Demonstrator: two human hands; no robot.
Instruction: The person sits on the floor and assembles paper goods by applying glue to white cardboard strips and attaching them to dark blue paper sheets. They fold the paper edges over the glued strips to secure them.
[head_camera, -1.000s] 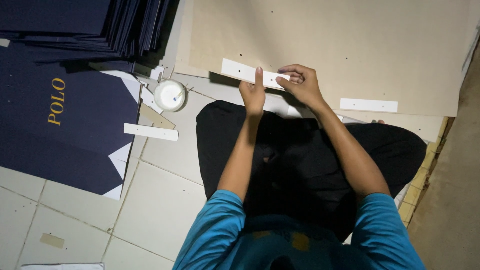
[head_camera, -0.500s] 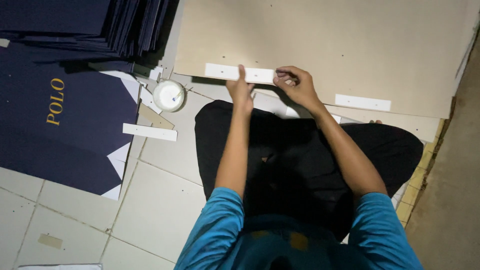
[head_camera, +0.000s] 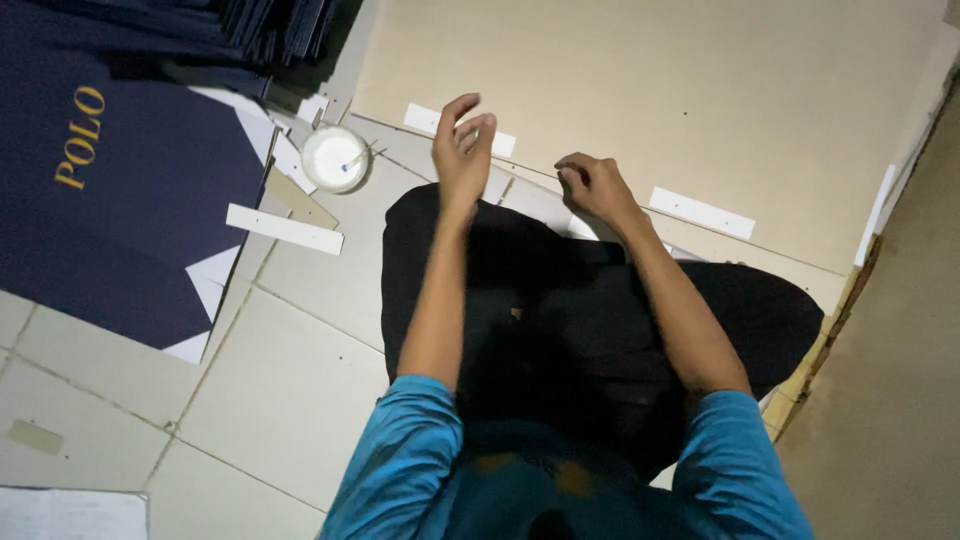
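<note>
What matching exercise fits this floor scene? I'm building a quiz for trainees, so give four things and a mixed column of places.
Things:
1. round white tub
2. white strip on the tiles
3. left hand
4. right hand

Places:
A. curled loosely beside the knee, at the board's edge
B. raised, fingers open, over a white strip on the tan board
C. between the navy sheet and the tan board
D. lying flat, just below the tub

Pairs: 1-C, 2-D, 3-B, 4-A
</note>
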